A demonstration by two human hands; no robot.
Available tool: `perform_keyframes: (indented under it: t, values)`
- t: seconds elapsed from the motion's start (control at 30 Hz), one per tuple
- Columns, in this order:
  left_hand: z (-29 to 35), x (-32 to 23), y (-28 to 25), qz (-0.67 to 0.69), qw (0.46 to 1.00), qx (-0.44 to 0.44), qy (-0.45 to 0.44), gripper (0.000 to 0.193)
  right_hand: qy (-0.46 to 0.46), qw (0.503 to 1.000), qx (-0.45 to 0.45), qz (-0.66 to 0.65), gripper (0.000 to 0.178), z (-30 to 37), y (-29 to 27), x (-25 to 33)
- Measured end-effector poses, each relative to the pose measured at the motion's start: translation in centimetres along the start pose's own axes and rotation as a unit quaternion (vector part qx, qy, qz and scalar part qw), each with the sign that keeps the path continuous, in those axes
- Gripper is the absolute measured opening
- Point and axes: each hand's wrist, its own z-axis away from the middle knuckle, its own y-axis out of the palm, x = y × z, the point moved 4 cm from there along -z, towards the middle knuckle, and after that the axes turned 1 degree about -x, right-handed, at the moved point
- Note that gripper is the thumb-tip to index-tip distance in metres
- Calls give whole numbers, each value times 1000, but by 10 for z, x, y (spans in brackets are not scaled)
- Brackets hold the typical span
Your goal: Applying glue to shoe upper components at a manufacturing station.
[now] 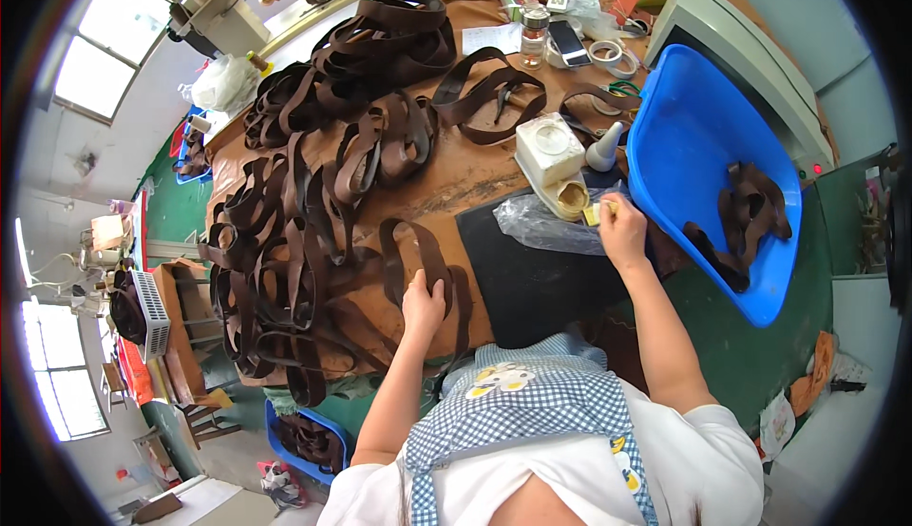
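Observation:
My left hand (423,306) is closed on a dark brown strap (410,241), which loops up over the brown work surface. My right hand (623,233) pinches a small flat yellow piece (593,214), partly hidden by the fingers. Just left of that piece is a little round pot (572,197) with yellowish stuff around its rim. The pot sits against a white box-shaped container (551,151). Under them spreads a clear plastic bag (537,224), partly over a black mat (522,288). A pale cone-tipped bottle (604,148) stands behind the pot.
Heaps of looped brown straps (380,46) cover the table's left and back. A blue tub (684,127) with a few straps rests at the right, beside a large beige machine (736,46). Tape rolls (605,53), a phone (569,43) and a glass jar (534,37) stand at the back.

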Motion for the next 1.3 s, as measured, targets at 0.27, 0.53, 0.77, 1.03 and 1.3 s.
perform_keyframes:
  t: [0.27, 0.53, 0.77, 1.03, 1.3]
  values:
    - [28, -67, -75, 542, 835, 21, 92, 36, 335, 788, 30, -516, 17, -4, -22, 64]
    - [31, -94, -67, 505, 848, -5, 160, 37, 110, 858, 81, -496, 15, -12, -35, 168]
    - [34, -97, -64, 482, 862, -16, 157, 36, -14, 923, 43, -383, 14, -21, -26, 188]
    - [36, -92, -62, 450, 876, -42, 167, 35, -33, 931, 66, -358, 13, -16, -20, 193]
    - [35, -102, -77, 586, 804, 30, 94, 37, -148, 941, 82, -292, 13, 13, -42, 198]
